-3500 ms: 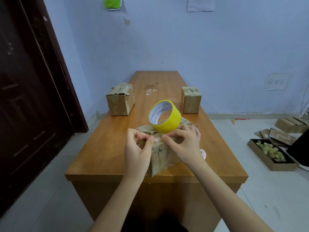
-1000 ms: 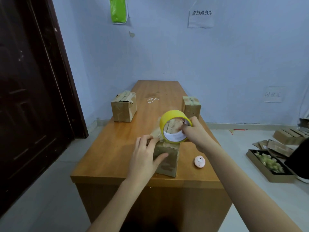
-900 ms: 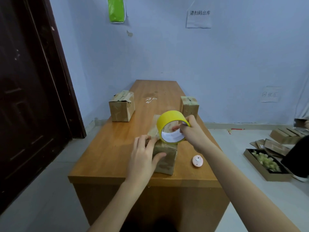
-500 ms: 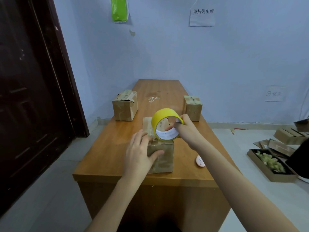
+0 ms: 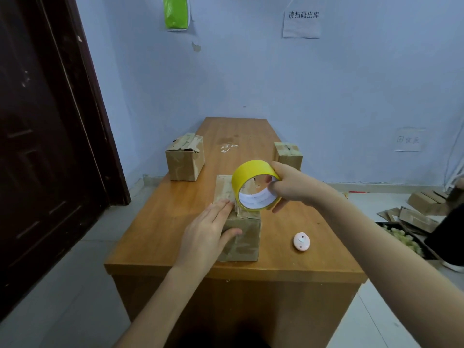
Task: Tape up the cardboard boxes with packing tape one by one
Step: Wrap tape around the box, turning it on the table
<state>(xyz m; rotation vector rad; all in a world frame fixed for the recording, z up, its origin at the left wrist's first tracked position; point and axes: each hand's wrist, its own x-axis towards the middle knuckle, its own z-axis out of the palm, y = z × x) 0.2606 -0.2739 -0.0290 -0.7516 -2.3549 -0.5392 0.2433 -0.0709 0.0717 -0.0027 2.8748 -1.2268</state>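
Observation:
A long cardboard box [image 5: 244, 241] lies lengthwise near the front of the wooden table [image 5: 163, 222]. My left hand [image 5: 209, 237] rests flat on its near left top, fingers straight and thumb against the front face. My right hand [image 5: 292, 188] grips a yellow roll of packing tape [image 5: 253, 188] just above the box's top, fingers hooked through the core. A short clear strip of tape runs from the roll down to the box beside my left fingertips. Two more cardboard boxes stand further back, one on the left [image 5: 184, 156] and one on the right [image 5: 288, 155].
A small pink round object [image 5: 301, 241] lies on the table right of the box. A scrap of clear tape [image 5: 228, 147] sits mid-table. A dark door [image 5: 45, 146] stands on the left. Flattened cartons [image 5: 416, 214] and a tray of pale bits [image 5: 404, 241] lie on the floor at right.
The box has been turned lengthwise and set flat. My right hand took the roll off the box top and moved it a little right and up, drawing tape out. My left hand shifted onto the box top.

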